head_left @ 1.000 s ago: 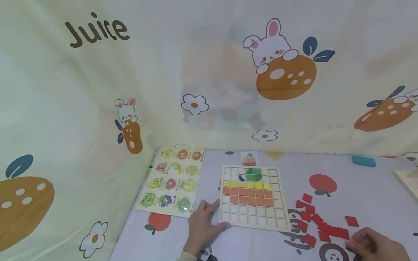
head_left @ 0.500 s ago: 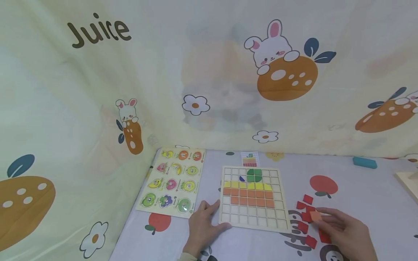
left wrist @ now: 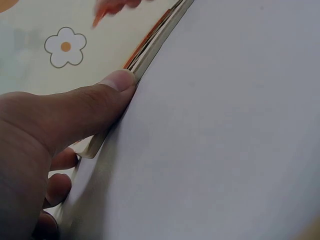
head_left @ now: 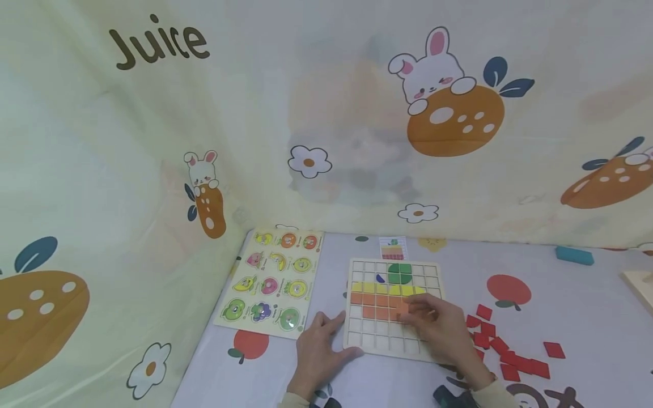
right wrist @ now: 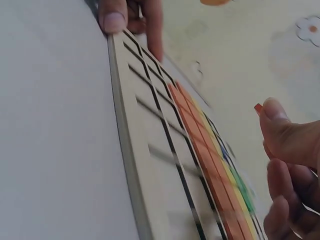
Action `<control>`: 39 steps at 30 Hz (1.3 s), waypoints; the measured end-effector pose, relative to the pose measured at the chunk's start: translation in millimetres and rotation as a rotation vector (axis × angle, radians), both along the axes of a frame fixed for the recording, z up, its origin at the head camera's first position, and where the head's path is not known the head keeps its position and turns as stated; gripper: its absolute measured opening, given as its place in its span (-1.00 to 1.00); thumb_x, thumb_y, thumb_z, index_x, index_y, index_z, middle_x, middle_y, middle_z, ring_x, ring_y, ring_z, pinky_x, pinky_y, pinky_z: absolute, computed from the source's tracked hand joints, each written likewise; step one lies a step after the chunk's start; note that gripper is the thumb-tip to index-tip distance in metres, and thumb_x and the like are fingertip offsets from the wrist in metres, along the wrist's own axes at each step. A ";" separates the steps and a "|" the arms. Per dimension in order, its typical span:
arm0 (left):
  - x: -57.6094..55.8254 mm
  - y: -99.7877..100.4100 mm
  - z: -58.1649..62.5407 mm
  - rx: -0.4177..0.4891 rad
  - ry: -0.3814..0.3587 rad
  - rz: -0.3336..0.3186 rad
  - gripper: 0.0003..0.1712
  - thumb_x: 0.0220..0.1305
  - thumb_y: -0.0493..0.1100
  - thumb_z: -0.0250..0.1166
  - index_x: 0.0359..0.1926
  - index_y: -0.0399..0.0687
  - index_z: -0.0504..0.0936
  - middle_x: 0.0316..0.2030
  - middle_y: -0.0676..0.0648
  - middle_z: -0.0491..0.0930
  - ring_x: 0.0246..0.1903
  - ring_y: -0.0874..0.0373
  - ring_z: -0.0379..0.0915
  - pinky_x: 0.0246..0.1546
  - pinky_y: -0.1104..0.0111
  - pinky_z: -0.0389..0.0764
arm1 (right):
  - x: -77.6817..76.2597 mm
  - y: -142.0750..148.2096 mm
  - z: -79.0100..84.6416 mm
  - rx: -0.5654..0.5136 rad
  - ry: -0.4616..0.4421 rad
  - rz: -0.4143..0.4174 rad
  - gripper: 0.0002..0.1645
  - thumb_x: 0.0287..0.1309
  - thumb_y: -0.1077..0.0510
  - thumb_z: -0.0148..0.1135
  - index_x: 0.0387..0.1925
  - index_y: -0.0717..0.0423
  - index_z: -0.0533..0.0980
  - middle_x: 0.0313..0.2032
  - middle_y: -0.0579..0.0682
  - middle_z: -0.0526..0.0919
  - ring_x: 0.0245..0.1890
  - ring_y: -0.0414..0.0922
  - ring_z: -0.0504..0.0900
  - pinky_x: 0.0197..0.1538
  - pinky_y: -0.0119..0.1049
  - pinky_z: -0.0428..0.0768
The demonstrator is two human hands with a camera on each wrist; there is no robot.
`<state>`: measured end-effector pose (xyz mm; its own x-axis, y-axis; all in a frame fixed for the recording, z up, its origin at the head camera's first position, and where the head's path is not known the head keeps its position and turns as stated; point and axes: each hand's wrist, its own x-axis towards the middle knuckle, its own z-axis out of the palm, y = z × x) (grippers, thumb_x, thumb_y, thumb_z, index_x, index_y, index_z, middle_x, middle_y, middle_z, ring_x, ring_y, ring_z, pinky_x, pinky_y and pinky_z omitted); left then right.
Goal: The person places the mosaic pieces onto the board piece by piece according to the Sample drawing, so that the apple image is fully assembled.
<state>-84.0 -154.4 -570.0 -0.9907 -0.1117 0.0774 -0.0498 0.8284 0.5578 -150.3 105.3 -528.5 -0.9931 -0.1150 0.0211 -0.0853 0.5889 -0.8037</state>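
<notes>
My left hand [head_left: 317, 352] holds the near left corner of the wooden grid board [head_left: 368, 341], thumb on the front edge and fingers along the left side. In the left wrist view the thumb [left wrist: 95, 100] presses the board's edge. Over the board's right half, my right hand [head_left: 445, 327] pinches a small orange tile [right wrist: 258, 108] between thumb and fingers, raised above the grid. Green, blue, yellow and orange pieces fill part of the board's cells. The right hand hides some orange tiles and right-hand cells in the head view.
Several red tiles [head_left: 499, 344] lie scattered right of the board. A small pattern card [head_left: 393, 247] sits behind it. On the left lies a fruit puzzle board [head_left: 275, 277]. A teal block [head_left: 574, 255] and a wooden item [head_left: 637, 286] are at the right.
My right hand has moved left from beyond the red tiles, carrying the orange tile over them to above the board. The left hand has stayed at the board's corner.
</notes>
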 end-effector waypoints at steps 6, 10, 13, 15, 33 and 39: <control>-0.4 -0.2 -0.9 -0.004 -0.007 -0.004 0.03 -0.13 0.48 0.62 0.37 0.21 0.65 -0.32 0.21 0.28 -0.41 0.35 0.11 -0.40 0.51 0.17 | -13.7 -35.0 -10.7 -0.051 0.071 0.092 -0.60 0.06 0.06 0.67 -0.04 -0.04 0.75 -0.27 -0.14 0.77 -0.25 -0.19 0.65 -0.16 -0.40 0.59; -0.1 -0.8 -0.3 -0.010 0.004 -0.011 0.02 -0.13 0.47 0.62 0.37 0.21 0.65 -0.31 0.20 0.29 -0.41 0.34 0.11 -0.40 0.51 0.17 | -17.8 -53.9 -14.4 -0.038 0.094 0.135 -0.60 0.03 0.11 0.68 -0.06 -0.06 0.75 -0.28 -0.18 0.79 -0.27 -0.26 0.66 -0.12 -0.34 0.60; -0.2 -0.7 0.2 -0.016 0.006 -0.011 0.02 -0.12 0.47 0.62 0.37 0.21 0.65 -0.31 0.20 0.28 -0.41 0.34 0.11 -0.40 0.51 0.17 | -17.9 -66.2 -13.2 0.005 0.072 0.155 -0.59 0.04 0.11 0.67 -0.03 -0.10 0.75 -0.26 -0.22 0.77 -0.26 -0.26 0.62 -0.08 -0.28 0.59; -0.2 -0.7 0.4 -0.019 0.008 -0.012 0.01 -0.11 0.47 0.61 0.37 0.22 0.65 -0.31 0.20 0.28 -0.42 0.34 0.10 -0.41 0.51 0.16 | -17.0 -72.5 -11.0 0.038 0.070 0.170 -0.61 0.06 0.10 0.66 -0.03 -0.12 0.76 -0.25 -0.23 0.75 -0.26 -0.24 0.58 -0.10 -0.26 0.55; -1.2 -0.7 2.5 -0.032 -0.005 -0.010 0.01 -0.11 0.47 0.62 0.37 0.21 0.65 -0.30 0.19 0.29 -0.43 0.33 0.12 -0.41 0.50 0.17 | -21.1 -91.0 -12.9 0.216 0.042 0.185 -0.65 0.03 -0.03 0.67 -0.10 -0.16 0.80 -0.24 -0.24 0.70 -0.25 -0.24 0.56 -0.12 -0.22 0.54; -1.0 0.1 1.7 -0.039 -0.010 0.002 0.00 -0.10 0.47 0.61 0.36 0.22 0.66 -0.32 0.19 0.27 -0.42 0.33 0.11 -0.41 0.48 0.15 | -21.1 -91.3 -13.8 0.200 0.051 0.197 -0.73 0.08 0.05 0.64 -0.14 -0.18 0.81 -0.29 -0.27 0.67 -0.29 -0.26 0.53 -0.14 -0.24 0.51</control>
